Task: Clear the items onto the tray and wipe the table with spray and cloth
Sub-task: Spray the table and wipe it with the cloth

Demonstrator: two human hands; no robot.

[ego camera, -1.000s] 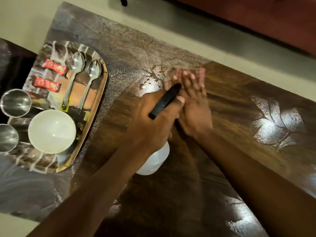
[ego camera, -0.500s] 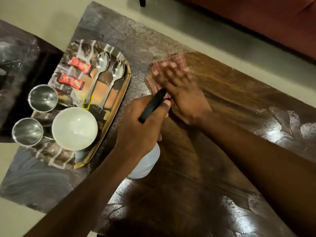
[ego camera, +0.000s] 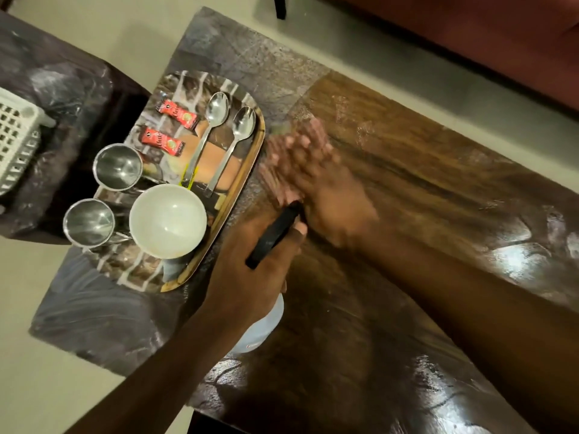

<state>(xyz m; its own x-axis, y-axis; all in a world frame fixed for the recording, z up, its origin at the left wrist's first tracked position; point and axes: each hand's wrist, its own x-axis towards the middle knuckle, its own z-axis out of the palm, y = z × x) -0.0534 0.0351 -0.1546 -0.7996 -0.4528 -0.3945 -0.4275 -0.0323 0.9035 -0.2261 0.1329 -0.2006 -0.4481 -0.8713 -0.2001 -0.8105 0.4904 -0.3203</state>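
**Left grip (ego camera: 250, 277) clenched on the spray bottle (ego camera: 264, 327), right grip (ego camera: 319, 189) flat on the cloth (ego camera: 271, 178)**

Left grip fingers are curled round the neck of the spray bottle, with the thumb lying along its black head. The pale body of the bottle shows below the palm, over the wood near the middle of the bench (ego camera: 423, 189). The right grip is released, with straight, spread fingers pressing the pinkish cloth onto the bench top. Hand and cloth are both smeared by motion blur, so the cloth's outline is unclear.

The cloth lies just beside the long right rim of the tray (ego camera: 233, 211); I cannot tell whether they touch. The tray sits at the left end of the bench and carries two spoons (ego camera: 216, 120), two red sachets (ego camera: 177, 114), a white bowl (ego camera: 167, 220) and two steel cups (ego camera: 117, 166). The cups stand at its left rim, close to the bench edge.

To the right of the right grip runs a wide stretch of bare, glossy wood. The far edge of the bench runs diagonally, with a strip of pale floor (ego camera: 376, 54) beyond it and then a red sofa (ego camera: 470, 32). Left of the bench, a white basket (ego camera: 15, 136) rests on a dark side table (ego camera: 62, 83).
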